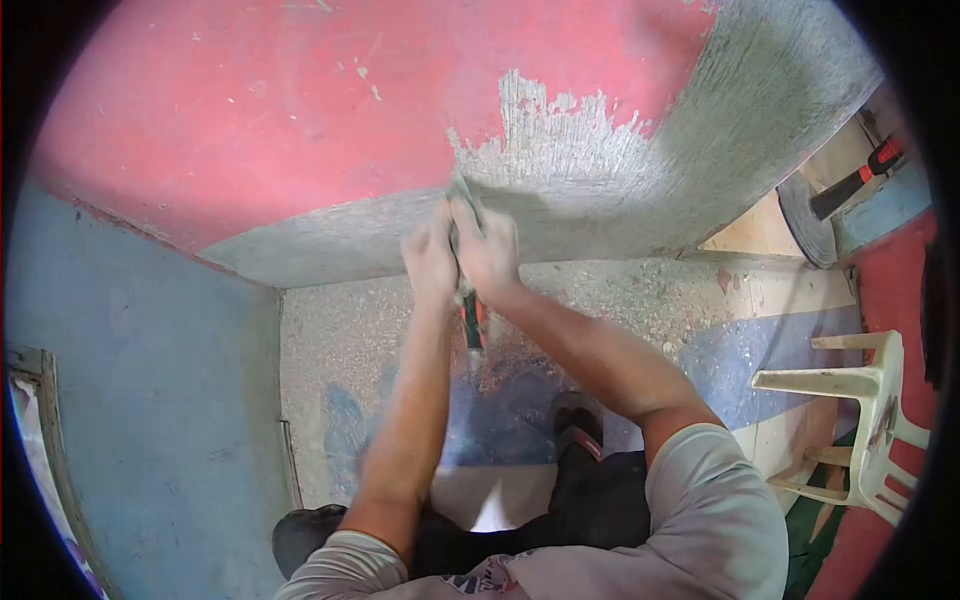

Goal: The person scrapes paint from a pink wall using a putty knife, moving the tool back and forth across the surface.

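Observation:
Both hands are closed around a scraper, one on each side of it. My left hand (429, 255) grips it from the left, and my right hand (489, 255) wraps it from the right. The scraper's black and orange handle (473, 322) sticks out below my hands, toward my body. Its flat grey blade end points up at the wall, near the edge of the pink paint (300, 110). Right of the blade, a rough, jagged patch of bare grey wall (560, 150) shows in the paint. My fingers hide the middle of the tool.
Paint chips and dust (350, 315) cover the floor below the wall. A blue wall (170, 340) stands at left. On the right are a white plastic chair (870, 420) and a tool with a round dark disc (806, 220) and a red-black handle. My shoe (578, 420) is on the floor.

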A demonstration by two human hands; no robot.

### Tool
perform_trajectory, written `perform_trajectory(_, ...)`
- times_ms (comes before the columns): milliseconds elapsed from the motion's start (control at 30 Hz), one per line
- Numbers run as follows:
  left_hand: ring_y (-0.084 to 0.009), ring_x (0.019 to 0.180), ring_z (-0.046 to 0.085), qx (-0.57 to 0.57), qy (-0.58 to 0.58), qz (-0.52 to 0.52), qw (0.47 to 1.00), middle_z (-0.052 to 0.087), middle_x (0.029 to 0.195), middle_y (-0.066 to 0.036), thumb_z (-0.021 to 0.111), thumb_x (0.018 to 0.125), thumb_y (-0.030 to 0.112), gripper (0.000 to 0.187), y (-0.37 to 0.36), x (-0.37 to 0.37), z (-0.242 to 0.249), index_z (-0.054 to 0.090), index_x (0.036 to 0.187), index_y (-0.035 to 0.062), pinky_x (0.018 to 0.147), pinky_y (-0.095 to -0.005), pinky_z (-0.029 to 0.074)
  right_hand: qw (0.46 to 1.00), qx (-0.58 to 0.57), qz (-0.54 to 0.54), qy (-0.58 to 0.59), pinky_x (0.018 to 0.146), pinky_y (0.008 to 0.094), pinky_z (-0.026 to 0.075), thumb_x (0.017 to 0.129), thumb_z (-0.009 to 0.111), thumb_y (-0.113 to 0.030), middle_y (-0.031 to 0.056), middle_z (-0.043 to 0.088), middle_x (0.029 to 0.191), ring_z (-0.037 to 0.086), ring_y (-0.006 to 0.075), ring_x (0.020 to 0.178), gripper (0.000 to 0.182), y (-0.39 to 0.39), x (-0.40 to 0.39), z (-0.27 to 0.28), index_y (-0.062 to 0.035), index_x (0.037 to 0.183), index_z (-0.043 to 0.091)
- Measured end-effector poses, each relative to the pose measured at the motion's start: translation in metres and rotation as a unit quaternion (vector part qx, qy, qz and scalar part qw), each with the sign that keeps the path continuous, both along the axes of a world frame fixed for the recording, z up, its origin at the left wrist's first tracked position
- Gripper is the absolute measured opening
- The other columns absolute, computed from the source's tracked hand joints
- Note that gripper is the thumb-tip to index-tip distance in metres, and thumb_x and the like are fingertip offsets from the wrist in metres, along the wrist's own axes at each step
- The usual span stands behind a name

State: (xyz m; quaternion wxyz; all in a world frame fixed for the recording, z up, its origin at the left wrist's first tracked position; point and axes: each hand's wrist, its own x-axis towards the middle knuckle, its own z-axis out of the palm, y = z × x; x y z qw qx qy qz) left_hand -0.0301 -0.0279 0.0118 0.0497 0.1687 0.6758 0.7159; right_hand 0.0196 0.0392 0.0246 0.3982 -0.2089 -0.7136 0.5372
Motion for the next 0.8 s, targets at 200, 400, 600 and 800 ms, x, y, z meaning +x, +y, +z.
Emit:
perform_trajectory(200, -0.0074, 0.078, 0.055, 0.103, -0.080, -0.071, 0.989, 0.064, 0.085, 0.003, 0.063, 0.104, 0.026, 0.028, 0.000, -0.005, 0.062, 0.073, 0.097, 0.0008, 0.067, -0.0266, 0.046, 0.997, -0.057, 0.038, 0.038, 0.064, 0.0400, 0.047, 0.103, 0.057, -0.024, 0.0197, 0.062, 0.070, 0.057, 0.0199, 0.064, 0.034, 0.004, -0.004, 0.055, 0.0073, 0.093, 0.065)
perform_trajectory(400, -0.0066, 0.073, 0.047, 0.043, -0.086, 0.012, 0.995, 0.059, 0.078, 0.003, 0.062, 0.105, 0.027, 0.037, 0.001, 0.011, 0.006, 0.068, 0.084, -0.0034, 0.062, -0.0268, 0.040, 0.996, -0.069, -0.003, -0.057, 0.064, 0.0383, 0.046, 0.102, 0.061, -0.031, 0.0181, 0.060, 0.069, 0.049, 0.0111, 0.068, 0.040, -0.002, 0.007, 0.005, 0.0075, 0.093, 0.067)
perform_trajectory(600, -0.0101, 0.084, 0.061, 0.123, -0.123, -0.088, 0.981, 0.069, 0.090, -0.004, 0.064, 0.104, 0.030, 0.034, -0.002, -0.004, 0.068, 0.074, 0.108, -0.0029, 0.072, -0.0272, 0.050, 0.997, -0.052, 0.055, 0.021, 0.072, 0.0517, 0.049, 0.102, 0.054, -0.038, 0.0297, 0.065, 0.079, 0.065, 0.0487, 0.078, 0.047, 0.005, 0.001, 0.069, 0.0060, 0.094, 0.069)
perform_trajectory(800, -0.0074, 0.072, 0.057, 0.009, -0.107, 0.001, 0.994, 0.063, 0.081, 0.002, 0.063, 0.104, 0.029, 0.030, -0.003, 0.002, -0.002, 0.073, 0.095, 0.0025, 0.061, -0.0254, 0.045, 0.995, -0.055, 0.008, -0.080, 0.066, 0.0392, 0.047, 0.102, 0.060, -0.030, 0.0148, 0.063, 0.070, 0.056, 0.0137, 0.068, 0.039, 0.002, 0.004, -0.001, 0.0071, 0.094, 0.068)
